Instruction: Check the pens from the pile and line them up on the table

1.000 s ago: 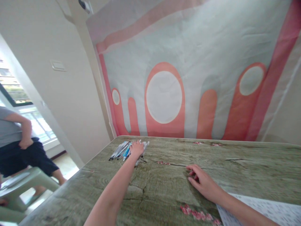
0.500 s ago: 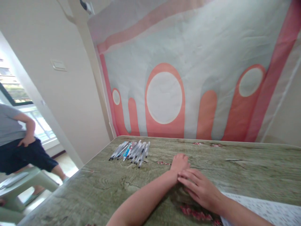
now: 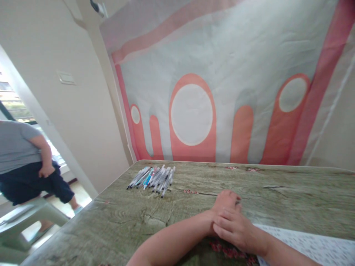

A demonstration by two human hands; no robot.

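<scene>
My left hand (image 3: 227,201) lies over the wooden-patterned table (image 3: 155,221), palm down and holding nothing that I can see. Its fingers are loosely bent and a little apart, with some of the tips hidden. Across the back of the left wrist, my right hand (image 3: 235,227) rests with its fingers curled round it. Under the right forearm is a white sheet with small printed marks (image 3: 307,240). Farther away, to the left of both hands, lies a row of pens (image 3: 158,179), mostly clear with dark ends, a few blue or pink.
A printed backdrop (image 3: 194,114) in pink and grey hangs behind the table's far edge. To the left, beyond the table, a person (image 3: 22,155) in a grey top and dark shorts is beside a pale green stool (image 3: 30,225).
Both hands have shifted slightly right. My right hand's fingers, straighter before, now curl over the left wrist. The person at left has lowered an arm. The view has turned slightly.
</scene>
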